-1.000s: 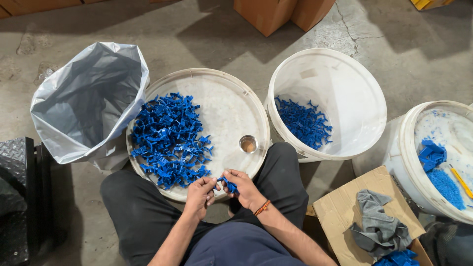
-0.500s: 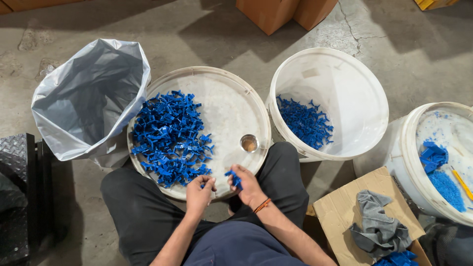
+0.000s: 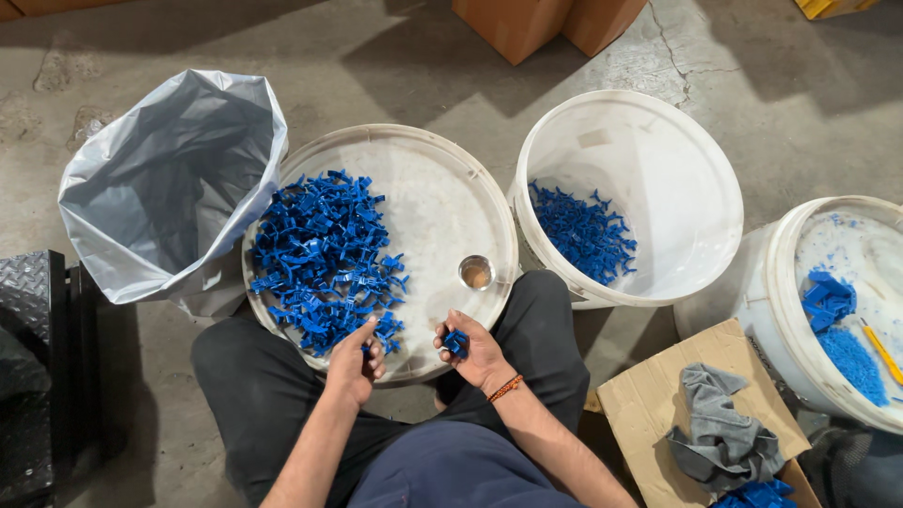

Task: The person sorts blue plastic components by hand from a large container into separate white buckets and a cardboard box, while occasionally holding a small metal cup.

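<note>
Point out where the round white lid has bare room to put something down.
The round lid is bare across its top and right side, between the blue clips and the rim, around the small metal cup. Its left half is crowded. The left hand and right hand occupy the near edge.

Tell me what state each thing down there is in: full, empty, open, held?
Bag: open, looks empty.
Tray: half covered by a pile of blue parts.
Cup: upright on the tray.
Middle bucket: open, few blue parts inside.
Right hand: holds one blue part.
Left hand: fingers touching the pile.
Rag: crumpled on cardboard.
</note>
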